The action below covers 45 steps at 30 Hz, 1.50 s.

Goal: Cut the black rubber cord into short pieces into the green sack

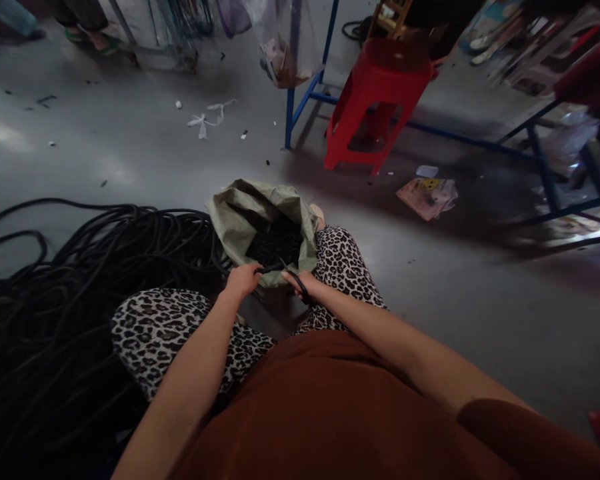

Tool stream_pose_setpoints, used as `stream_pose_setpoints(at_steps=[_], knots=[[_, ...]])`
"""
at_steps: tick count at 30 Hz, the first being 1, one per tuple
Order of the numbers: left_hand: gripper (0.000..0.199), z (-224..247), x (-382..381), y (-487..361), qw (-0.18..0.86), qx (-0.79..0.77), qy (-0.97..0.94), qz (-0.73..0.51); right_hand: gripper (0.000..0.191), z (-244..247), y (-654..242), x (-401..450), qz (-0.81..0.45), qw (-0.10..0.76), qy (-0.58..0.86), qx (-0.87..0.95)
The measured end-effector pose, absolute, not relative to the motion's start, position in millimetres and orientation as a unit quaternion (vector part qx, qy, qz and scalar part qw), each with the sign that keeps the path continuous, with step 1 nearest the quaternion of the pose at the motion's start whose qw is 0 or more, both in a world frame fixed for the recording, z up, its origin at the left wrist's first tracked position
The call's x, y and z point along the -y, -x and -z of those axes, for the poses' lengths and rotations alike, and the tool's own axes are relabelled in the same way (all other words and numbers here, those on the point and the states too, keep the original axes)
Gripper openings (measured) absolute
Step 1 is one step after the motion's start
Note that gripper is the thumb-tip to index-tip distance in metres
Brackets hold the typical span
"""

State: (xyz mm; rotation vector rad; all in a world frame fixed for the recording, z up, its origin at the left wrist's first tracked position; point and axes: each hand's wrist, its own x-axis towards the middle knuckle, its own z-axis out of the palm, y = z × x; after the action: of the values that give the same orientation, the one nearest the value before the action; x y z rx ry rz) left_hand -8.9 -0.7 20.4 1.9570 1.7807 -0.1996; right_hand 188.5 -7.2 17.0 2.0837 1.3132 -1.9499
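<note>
Black cord (80, 287) lies piled on grey floor (155, 163), red stool (387, 70) beyond.

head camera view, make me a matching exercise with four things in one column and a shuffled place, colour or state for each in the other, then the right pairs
Things
1. Scissors
2. Open sack
3. Stool
4. Heap of black cord

Place, colour or state
A. Red, near the top of the picture
B. Spread in loops at the person's left
C. Held in the person's right hand
D. Dull green, with small dark pieces inside

Right pairs: 1-C, 2-D, 3-A, 4-B
</note>
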Motion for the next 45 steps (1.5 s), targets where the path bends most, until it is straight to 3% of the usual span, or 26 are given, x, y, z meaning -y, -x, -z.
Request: stream_pose_setpoints(at_steps=[14,37,45], knots=[[0.035,-24,0,2,0.244,-0.646,-0.723,0.029,0.067,-13,-190,10,0.673,0.052,-0.599,-0.431],[0.035,-28,-1,0,0.256,-0.618,-0.741,0.052,0.057,-18,-191,10,0.663,0.042,-0.574,-0.479],[0.034,-27,0,1,0.241,-0.614,-0.750,0.051,0.051,-24,-186,14,0.678,0.013,-0.612,-0.406]])
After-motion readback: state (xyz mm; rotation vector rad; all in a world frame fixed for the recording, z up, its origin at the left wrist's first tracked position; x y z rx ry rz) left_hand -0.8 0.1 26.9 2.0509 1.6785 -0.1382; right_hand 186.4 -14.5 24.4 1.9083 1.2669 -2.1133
